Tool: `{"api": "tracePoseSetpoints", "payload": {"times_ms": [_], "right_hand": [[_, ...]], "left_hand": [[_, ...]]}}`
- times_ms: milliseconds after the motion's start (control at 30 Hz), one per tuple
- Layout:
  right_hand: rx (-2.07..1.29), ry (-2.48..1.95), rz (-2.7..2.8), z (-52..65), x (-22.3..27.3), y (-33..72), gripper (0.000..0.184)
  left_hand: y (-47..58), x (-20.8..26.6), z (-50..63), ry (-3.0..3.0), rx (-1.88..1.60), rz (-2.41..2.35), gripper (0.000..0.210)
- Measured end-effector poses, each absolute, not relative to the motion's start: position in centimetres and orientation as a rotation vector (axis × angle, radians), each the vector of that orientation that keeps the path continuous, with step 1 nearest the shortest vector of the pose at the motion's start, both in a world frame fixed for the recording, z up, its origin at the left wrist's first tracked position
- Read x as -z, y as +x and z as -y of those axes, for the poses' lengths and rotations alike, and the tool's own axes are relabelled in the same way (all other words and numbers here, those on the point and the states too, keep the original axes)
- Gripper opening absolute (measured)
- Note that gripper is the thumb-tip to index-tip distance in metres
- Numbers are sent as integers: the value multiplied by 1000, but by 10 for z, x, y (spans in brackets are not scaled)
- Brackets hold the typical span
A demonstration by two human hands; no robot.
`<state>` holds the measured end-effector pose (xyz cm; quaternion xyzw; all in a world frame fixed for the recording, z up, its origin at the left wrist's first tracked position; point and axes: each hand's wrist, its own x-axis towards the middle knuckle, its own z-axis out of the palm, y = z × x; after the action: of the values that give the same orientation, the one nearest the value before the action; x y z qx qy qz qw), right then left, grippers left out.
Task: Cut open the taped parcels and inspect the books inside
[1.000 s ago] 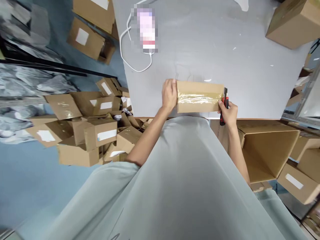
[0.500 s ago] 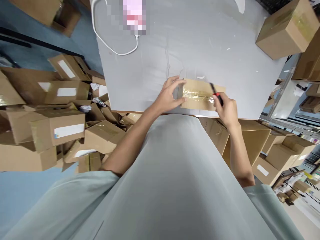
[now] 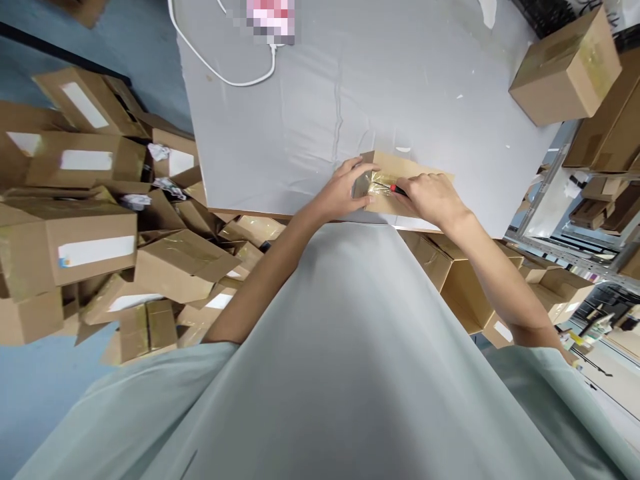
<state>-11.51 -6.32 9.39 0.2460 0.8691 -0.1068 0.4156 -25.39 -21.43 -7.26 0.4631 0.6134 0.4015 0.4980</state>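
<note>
Carton [image 3: 395, 162] at the worktop [image 3: 440, 127] edge, cutter [image 3: 395, 189] to its tape [image 3: 377, 190]

Far left: heap of brown boxes [image 3: 95, 230], several flaps open, white labels showing, crumpled white paper [image 3: 159, 152] among them.

Worktop, left rear: white cable [image 3: 240, 83], looped, its plug meeting a device [image 3: 273, 17] blurred past reading.

Left hand [image 3: 345, 189]: open, thumb and fingers spread over the left end of the carton; how firmly it presses, I cannot tell from here.

Centre: the carton itself, small, oblong, brown, lying near the edge closest to the person, shiny tape along its top. Cutter, red and black, low over it, tip pointing left; whether the blade is in the tape, I cannot tell.

Right hand [image 3: 435, 197]: closed around the cutter, back of the hand upward, hiding part of the carton's right half.

Below the worktop, right: large box [image 3: 465, 293], open, inside showing.

Worktop, right rear: taped box [image 3: 560, 73], set at an angle.

Far right: metal shelving [image 3: 550, 248], brown boxes about it.
</note>
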Motion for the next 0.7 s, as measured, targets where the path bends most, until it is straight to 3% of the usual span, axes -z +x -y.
{"api": "tracePoseSetpoints", "payload": {"times_ms": [433, 700], "right_hand": [[231, 579, -2187, 63, -87, -120, 35], [137, 459, -2194, 64, -95, -128, 43]], "left_hand": [[-253, 70, 214, 1131, -1004, -1462, 69], [-253, 74, 214, 1159, -1003, -1448, 72]]}}
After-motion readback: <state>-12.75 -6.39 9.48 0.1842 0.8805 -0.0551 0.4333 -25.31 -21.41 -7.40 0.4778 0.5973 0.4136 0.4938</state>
